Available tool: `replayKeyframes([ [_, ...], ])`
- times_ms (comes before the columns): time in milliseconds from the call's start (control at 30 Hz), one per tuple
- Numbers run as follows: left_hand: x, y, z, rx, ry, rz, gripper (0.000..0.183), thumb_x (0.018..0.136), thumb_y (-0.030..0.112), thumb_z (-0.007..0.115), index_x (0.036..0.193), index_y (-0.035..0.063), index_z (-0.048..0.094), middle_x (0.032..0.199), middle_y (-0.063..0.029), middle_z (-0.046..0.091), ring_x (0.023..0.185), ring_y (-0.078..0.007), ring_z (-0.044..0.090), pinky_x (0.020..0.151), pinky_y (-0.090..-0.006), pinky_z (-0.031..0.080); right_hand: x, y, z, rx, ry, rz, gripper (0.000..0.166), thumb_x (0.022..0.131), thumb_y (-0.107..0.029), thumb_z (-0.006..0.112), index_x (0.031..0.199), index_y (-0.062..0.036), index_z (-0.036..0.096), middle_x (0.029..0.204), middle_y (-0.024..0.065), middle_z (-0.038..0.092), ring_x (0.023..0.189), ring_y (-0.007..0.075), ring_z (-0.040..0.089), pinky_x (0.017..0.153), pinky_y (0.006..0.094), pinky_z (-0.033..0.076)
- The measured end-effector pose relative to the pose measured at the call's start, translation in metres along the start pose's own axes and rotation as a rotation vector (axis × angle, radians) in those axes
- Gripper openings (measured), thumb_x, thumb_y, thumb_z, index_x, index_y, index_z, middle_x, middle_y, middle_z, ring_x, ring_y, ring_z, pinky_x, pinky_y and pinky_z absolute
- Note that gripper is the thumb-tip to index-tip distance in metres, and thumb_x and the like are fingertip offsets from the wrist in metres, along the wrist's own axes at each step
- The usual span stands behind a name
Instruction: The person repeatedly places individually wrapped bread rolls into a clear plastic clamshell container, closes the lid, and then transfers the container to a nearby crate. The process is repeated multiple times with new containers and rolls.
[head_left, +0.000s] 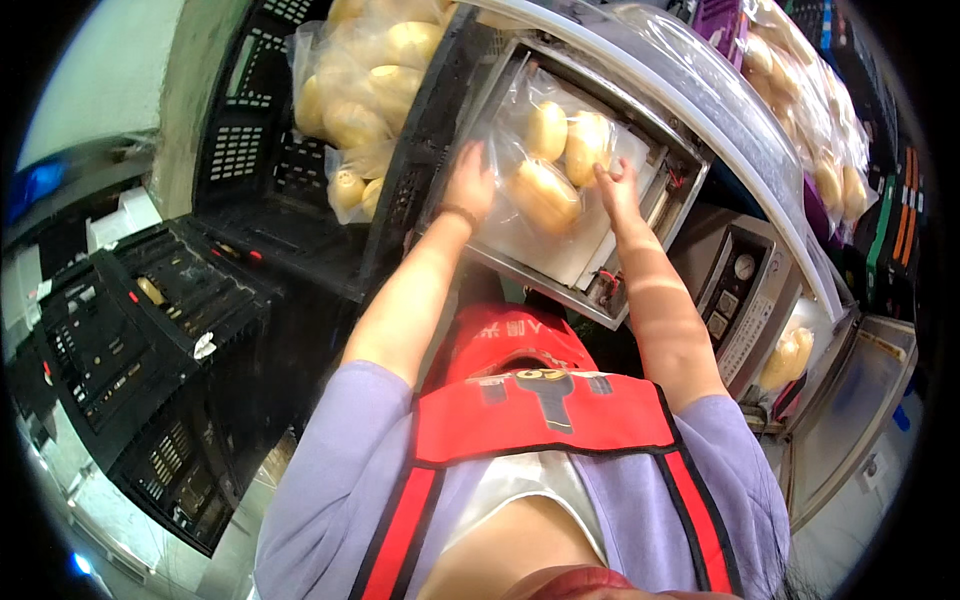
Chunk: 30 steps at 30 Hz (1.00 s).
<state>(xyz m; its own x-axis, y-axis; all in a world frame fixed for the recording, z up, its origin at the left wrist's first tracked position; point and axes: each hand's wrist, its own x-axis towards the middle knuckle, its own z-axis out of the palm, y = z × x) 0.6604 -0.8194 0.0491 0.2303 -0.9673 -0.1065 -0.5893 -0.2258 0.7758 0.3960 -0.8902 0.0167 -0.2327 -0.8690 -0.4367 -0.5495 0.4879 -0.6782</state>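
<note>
A clear plastic bag (491, 225) lies in the metal chamber of a vacuum sealer (525, 271), over a white plate (589, 262). Inside the bag are three pale yellow peeled potatoes (544, 196), apparently whole. My left hand (472, 181) is at the bag's left side, close to the chamber wall; its fingertips are blurred against the film. On the other side, my right hand (619, 191) has the bag's film at its thumb and fingers, beside the upper right potato. The sealer's curved transparent lid (720, 97) stands raised beyond the chamber.
Left of the sealer, a black plastic crate (405, 165) holds filled potato bags (360, 97). More black crates (150, 300) stand farther left. At right are a control panel with a gauge (744, 267), a purple crate (716, 30) and bagged potatoes (806, 97).
</note>
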Motion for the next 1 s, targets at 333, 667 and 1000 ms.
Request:
replayKeyframes([
  [333, -0.009, 0.009, 0.002, 0.064, -0.163, 0.046, 0.042, 0.086, 0.017, 0.056, 0.125, 0.0034, 0.05, 0.137, -0.0153, 0.043, 0.126, -0.0301, 0.04, 0.105, -0.0354, 0.032, -0.027, 0.007, -0.017, -0.12, 0.171, -0.426, 0.059, 0.08, -0.02, 0.066, 0.132, -0.0026, 0.042, 0.112, 0.0203, 0.059, 0.107, 0.0252, 0.057, 0.09, 0.0343, 0.044],
  [667, 0.002, 0.217, -0.187, -0.644, 0.412, 0.58, 0.038, 0.097, 0.025, 0.044, 0.12, -0.0047, 0.05, 0.121, -0.0156, 0.055, 0.113, -0.0206, 0.053, 0.098, -0.0319, 0.038, -0.149, -0.181, -0.282, -0.671, 0.647, -1.001, 0.038, 0.092, -0.039, 0.05, 0.107, -0.0065, 0.063, 0.097, 0.0106, 0.065, 0.092, 0.0255, 0.06, 0.089, 0.0355, 0.041],
  [1000, 0.051, 0.229, -0.175, 0.441, -0.32, 0.753, 0.046, 0.092, 0.029, 0.051, 0.129, 0.0021, 0.046, 0.132, -0.0159, 0.048, 0.125, -0.0267, 0.042, 0.105, -0.036, 0.03, -0.244, -0.09, -0.219, -0.627, 0.308, -0.827, 0.041, 0.088, -0.04, 0.052, 0.113, -0.0072, 0.06, 0.115, 0.01, 0.057, 0.108, 0.0263, 0.051, 0.093, 0.0384, 0.032],
])
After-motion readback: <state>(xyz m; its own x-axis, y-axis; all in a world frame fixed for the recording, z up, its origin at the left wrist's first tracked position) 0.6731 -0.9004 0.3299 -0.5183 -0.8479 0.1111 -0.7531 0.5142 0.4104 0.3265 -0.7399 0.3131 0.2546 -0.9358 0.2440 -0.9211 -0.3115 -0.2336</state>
